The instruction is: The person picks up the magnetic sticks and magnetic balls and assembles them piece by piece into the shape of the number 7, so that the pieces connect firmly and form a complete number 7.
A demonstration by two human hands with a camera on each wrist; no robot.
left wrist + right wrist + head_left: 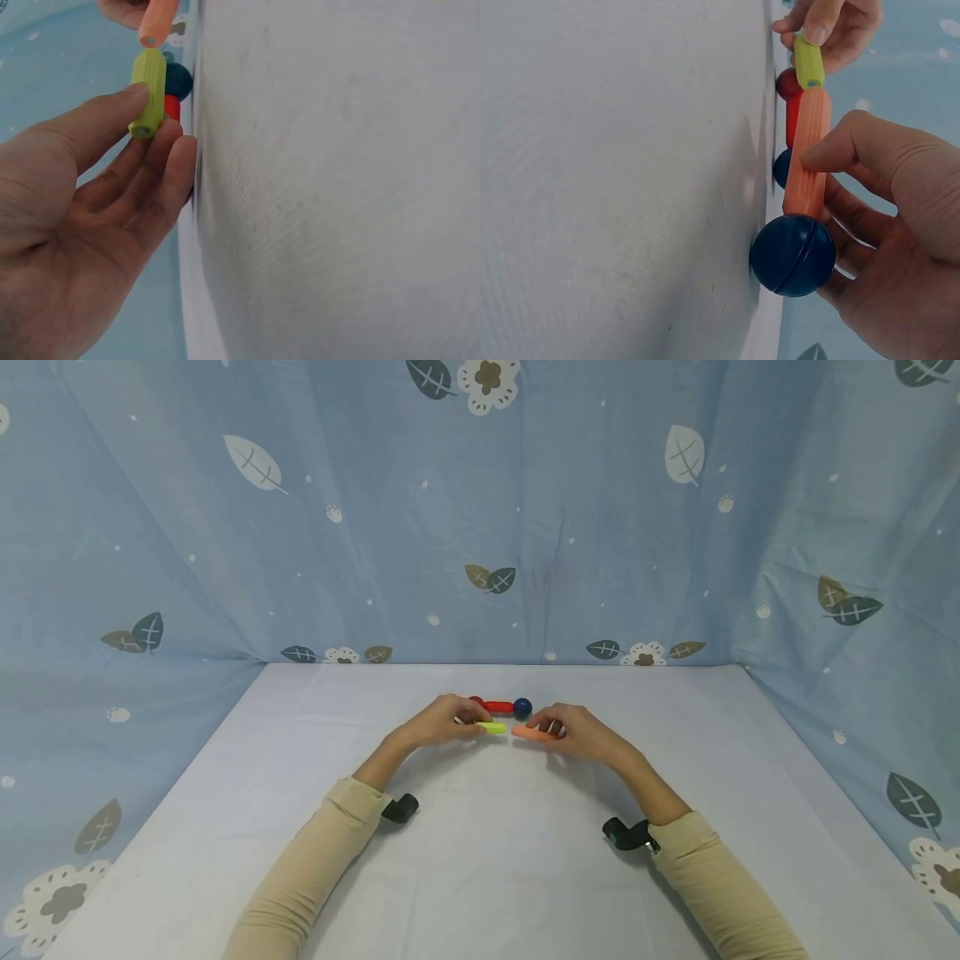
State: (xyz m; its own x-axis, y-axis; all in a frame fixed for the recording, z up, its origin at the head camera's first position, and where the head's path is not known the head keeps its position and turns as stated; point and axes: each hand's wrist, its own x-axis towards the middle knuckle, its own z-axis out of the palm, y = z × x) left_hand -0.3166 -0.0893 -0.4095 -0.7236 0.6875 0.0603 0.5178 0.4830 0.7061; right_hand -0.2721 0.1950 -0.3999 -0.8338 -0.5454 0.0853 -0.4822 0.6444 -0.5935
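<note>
The left hand point(447, 722) pinches a yellow-green rod point(493, 727), the right hand point(583, 734) an orange rod point(531, 733), nearly in line, facing ends just apart.

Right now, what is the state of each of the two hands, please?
Left hand: closed, pinching the yellow-green rod.
Right hand: closed, pinching the orange rod, which has a dark blue ball at one end.
</note>
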